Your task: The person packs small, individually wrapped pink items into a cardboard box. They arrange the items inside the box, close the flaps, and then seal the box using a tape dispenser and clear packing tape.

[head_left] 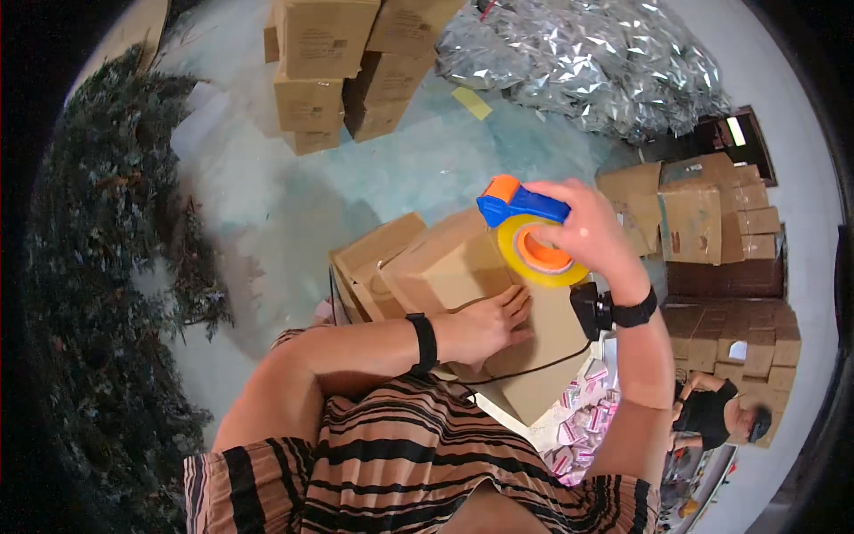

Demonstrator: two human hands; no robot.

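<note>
My right hand (589, 222) grips a tape dispenser (523, 203) with a blue body and an orange part at its front end. A yellow tape roll (514, 254) on an orange core sits in it. The dispenser is above the right side of a brown cardboard box (445, 276) in front of me. Across the box top, my left hand (494, 327) lies with its fingers stretched out over the cardboard, holding nothing. Whether the tape touches the box, I cannot tell. A dark cord runs below my left hand.
Stacked cartons (325, 44) stand on the floor ahead. Silvery tinsel (596, 58) is heaped at the far right, dark greenery (107, 267) at the left. Small pink-and-white packets (583, 418) lie right of my body. More cartons (694, 218) and a person (712, 414) are farther right.
</note>
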